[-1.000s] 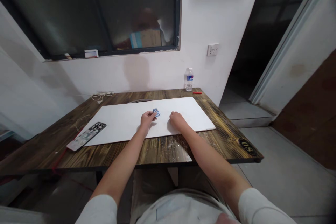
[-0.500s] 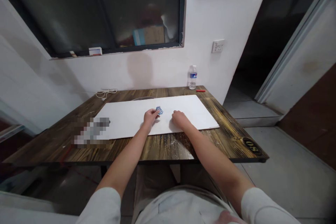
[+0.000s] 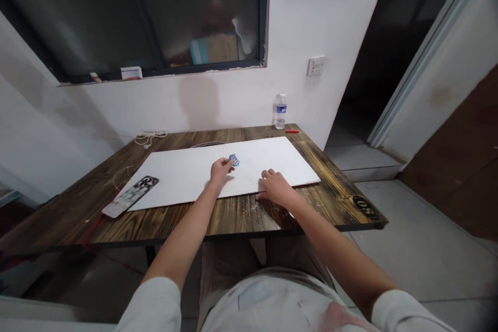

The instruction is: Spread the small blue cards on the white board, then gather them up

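Between thumb and fingers, my left hand (image 3: 220, 170) pinches a small blue-and-white striped flat piece (image 3: 234, 160) just above a white board (image 3: 187, 166). The piece is too small for me to make out its kind. My right hand (image 3: 275, 187) is at the board's front edge, its fingers apart and bent downward, the thumb over the wooden table (image 3: 233, 218). Nothing shows in that hand.
A phone in a patterned case (image 3: 131, 197) lies across the board's left end. Towards the wall are a white cable (image 3: 150, 137), a water bottle (image 3: 280, 112) and a red pen-like stick (image 3: 292, 131). A round "08" plate (image 3: 364, 208) marks the table's right corner.
My right hand has come nearer to me, towards the board's front edge, and its fingers have spread from a closed shape. My left hand still pinches the striped piece. The view has shifted slightly.
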A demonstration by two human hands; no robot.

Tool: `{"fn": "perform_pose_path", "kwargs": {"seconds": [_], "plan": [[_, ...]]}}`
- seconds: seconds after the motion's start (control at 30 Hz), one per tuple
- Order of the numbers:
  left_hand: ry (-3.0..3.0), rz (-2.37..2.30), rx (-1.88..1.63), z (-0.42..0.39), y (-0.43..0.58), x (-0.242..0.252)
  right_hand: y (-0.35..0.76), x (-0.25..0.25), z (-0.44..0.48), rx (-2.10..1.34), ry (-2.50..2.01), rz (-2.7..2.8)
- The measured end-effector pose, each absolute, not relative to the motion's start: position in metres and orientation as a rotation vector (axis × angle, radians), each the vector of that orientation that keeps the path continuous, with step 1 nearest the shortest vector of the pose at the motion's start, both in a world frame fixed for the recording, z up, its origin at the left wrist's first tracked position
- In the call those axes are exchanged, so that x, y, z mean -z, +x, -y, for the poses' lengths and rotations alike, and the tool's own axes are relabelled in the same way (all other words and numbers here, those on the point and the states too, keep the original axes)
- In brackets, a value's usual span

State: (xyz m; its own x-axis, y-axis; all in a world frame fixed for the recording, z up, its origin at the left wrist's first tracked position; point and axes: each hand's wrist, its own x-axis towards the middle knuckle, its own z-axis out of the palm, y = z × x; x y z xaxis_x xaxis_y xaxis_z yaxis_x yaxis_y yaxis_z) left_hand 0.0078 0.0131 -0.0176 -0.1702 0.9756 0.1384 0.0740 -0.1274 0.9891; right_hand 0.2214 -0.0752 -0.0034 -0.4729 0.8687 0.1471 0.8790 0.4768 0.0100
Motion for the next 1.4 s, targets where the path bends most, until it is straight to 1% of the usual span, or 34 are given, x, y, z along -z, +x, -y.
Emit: {"fn": "perform_pose_path", "kwargs": {"seconds": [0.23,0.37,0.43,0.5,0.57,0.77,0.87,1.0,1.23,1.33,1.4], "plan": [[1.307,-1.317,-1.381,-0.012,0.010,0.016,0.240,0.027,0.085,0.214,-1.506,2.576],[1.309,-1.333,-1.393,-0.015,0.010,0.015,0.244,0.029,0.085,0.261,-1.427,2.604],[1.313,-1.331,-1.399,-0.015,0.009,0.015,0.246,0.027,0.084,0.208,-1.404,2.580],[1.324,-1.320,-1.411,-0.015,0.009,0.015,0.248,0.023,0.081,0.064,-1.362,2.504],[1.332,-1.306,-1.423,-0.015,0.008,0.015,0.249,0.020,0.074,-0.154,-1.312,2.364],[1.377,-1.265,-1.399,-0.016,0.007,0.016,0.228,0.011,0.030,-0.803,-1.182,1.800],[1.431,-1.203,-1.333,-0.015,0.007,0.013,0.210,0.006,0.008,-0.970,-1.109,1.559],[1.516,-1.144,-1.259,-0.012,0.008,0.010,0.192,0.007,-0.010,-0.946,-1.170,1.512],[1.591,-1.100,-1.146,-0.010,0.009,0.012,0.184,0.032,-0.015,-0.862,-1.186,1.634],[1.548,-1.137,-1.174,-0.009,0.009,0.014,0.192,0.033,-0.013,-0.786,-1.178,1.744],[1.504,-1.173,-1.236,-0.009,0.008,0.015,0.199,0.029,-0.008,-0.666,-1.173,1.939]]}}
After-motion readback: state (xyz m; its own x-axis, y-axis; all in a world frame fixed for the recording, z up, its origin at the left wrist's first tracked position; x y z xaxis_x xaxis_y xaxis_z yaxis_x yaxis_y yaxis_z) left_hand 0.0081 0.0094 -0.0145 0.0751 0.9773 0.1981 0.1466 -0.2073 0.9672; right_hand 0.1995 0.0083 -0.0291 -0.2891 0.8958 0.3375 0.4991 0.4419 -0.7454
